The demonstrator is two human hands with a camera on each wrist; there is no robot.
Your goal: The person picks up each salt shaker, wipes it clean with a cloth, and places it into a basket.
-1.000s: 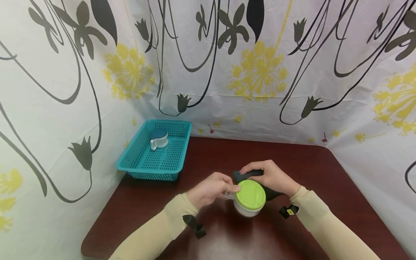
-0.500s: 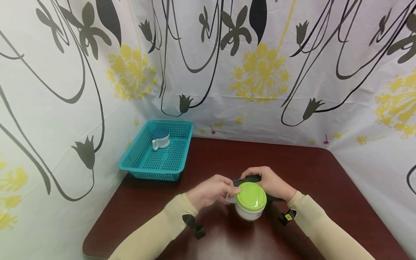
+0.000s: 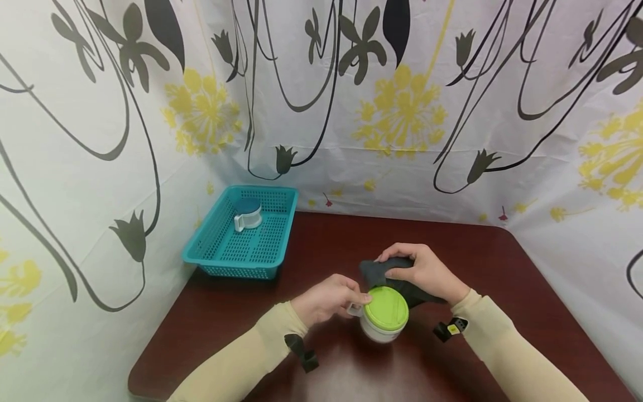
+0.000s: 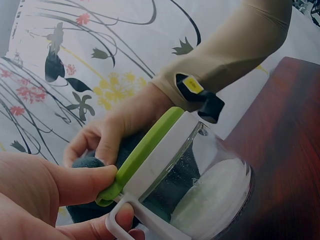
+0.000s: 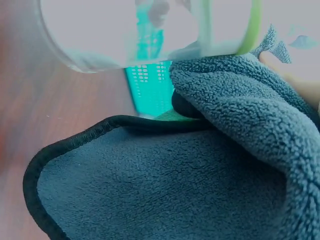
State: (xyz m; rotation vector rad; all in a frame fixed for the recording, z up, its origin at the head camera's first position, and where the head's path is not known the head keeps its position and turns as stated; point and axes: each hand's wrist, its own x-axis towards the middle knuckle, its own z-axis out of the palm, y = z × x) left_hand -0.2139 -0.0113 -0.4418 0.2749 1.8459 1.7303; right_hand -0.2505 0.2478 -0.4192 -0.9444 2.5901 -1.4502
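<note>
My left hand (image 3: pixel 329 300) pinches the handle side of a clear seasoning jar (image 4: pixel 220 180), its thumb on the rim of the green lid (image 3: pixel 386 309). The jar has a white collar and is tilted; something whitish shows at its bottom end. A dark grey cloth (image 3: pixel 374 272) with black edging is gripped in my right hand (image 3: pixel 427 272), just behind and to the right of the jar. In the right wrist view a flap of the cloth (image 5: pixel 150 185) hangs beneath the jar (image 5: pixel 100 30). Whether cloth and jar touch I cannot tell.
A turquoise basket (image 3: pixel 251 248) stands at the table's back left. Inside it lies a similar jar with a blue lid (image 3: pixel 248 206) and white handle. The dark red table (image 3: pixel 331 240) meets a patterned curtain (image 3: pixel 321 128) at the back and sides.
Over the last half second, my right hand has lifted away to the upper right with the cloth, showing more of it. The jar has shifted slightly left and down, still in my left hand.
</note>
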